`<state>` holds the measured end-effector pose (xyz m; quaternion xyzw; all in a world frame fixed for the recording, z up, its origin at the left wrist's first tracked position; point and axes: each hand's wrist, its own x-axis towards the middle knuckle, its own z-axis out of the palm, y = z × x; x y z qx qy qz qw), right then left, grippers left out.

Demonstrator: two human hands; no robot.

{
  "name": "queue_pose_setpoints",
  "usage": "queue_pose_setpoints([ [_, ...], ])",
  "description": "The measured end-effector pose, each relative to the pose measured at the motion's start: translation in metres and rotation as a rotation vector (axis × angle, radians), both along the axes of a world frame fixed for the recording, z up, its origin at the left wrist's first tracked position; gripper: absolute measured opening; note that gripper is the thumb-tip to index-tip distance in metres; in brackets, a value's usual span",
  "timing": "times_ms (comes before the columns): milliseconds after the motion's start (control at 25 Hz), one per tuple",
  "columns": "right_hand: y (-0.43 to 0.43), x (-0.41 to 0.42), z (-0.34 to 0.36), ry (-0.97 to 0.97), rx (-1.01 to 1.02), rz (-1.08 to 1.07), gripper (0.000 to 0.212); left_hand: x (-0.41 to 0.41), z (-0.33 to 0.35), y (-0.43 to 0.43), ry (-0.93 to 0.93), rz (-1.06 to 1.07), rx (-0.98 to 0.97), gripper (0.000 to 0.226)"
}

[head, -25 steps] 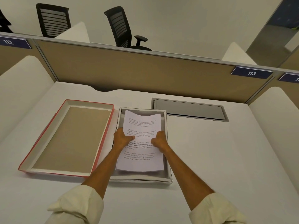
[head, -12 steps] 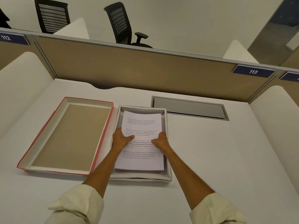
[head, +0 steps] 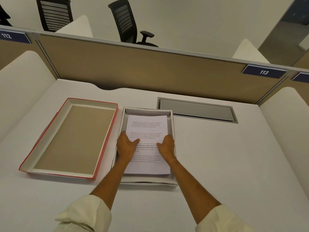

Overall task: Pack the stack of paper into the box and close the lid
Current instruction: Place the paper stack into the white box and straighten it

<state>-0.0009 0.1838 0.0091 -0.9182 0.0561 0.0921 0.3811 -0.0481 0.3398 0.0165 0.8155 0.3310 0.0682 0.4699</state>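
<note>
A stack of printed paper (head: 147,124) lies flat inside the open white box (head: 148,183) at the middle of the desk. My left hand (head: 126,146) grips the stack's left edge, thumb on top of the sheet. My right hand (head: 167,145) holds the right edge the same way, close to the box's right wall. The lid (head: 50,128), red outside with a brown inside, lies upside down on the desk just left of the box.
A grey cable hatch (head: 197,111) is set into the desk behind and right of the box. Tan partition (head: 142,69) walls the back, white side panels (head: 20,77) flank the desk. Two black chairs (head: 127,22) stand beyond the partition.
The stack's far end, curled up a second ago, has come down flat into the box. Both hands stayed on the paper's sides and sank with it.
</note>
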Motion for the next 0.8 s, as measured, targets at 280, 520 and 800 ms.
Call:
queue_pose_setpoints([
  [280,0.001,-0.002,0.001,0.039,0.056,-0.027,0.049,-0.002,-0.002,0.005,0.028,0.014,-0.007,0.059],
  [520,-0.008,0.005,0.010,0.183,0.247,-0.109,0.050,0.001,-0.003,0.019,0.051,-0.054,-0.116,0.060],
  [800,-0.013,0.012,0.015,0.279,0.268,-0.113,0.031,0.001,-0.003,0.024,0.088,-0.107,-0.177,0.068],
])
